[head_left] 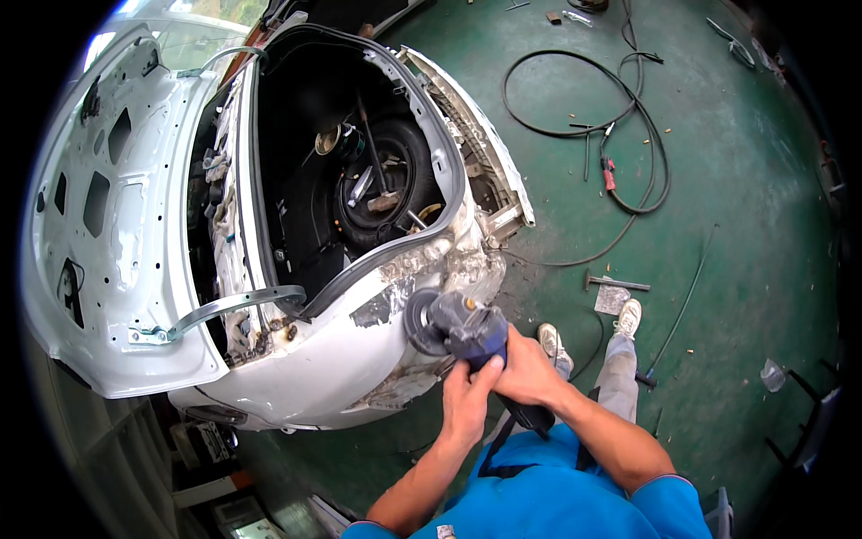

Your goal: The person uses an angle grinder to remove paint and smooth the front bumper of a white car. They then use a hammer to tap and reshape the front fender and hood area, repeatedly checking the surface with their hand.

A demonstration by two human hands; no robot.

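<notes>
Both hands are wrapped round a dark blue angle grinder (476,328). My left hand (465,395) grips its near side, thumb along the body, and my right hand (530,370) closes round it from the right. The grinder's round disc (420,322) is at the rear quarter panel (332,364) of a white car; I cannot tell whether it touches. Beside the disc the paint is gone in a grey patch (384,305), with rough bare metal (476,247) farther up toward the corner. The tail of the grinder is partly hidden by my hands.
The open trunk holds a spare tyre (417,166), a hammer (382,201) and a can (346,142). Its white lid (117,207) stands raised at left. On the green floor lie a coiled black cable (660,171) with a red clamp (609,175), another hammer (620,283) and a thin rod (687,301).
</notes>
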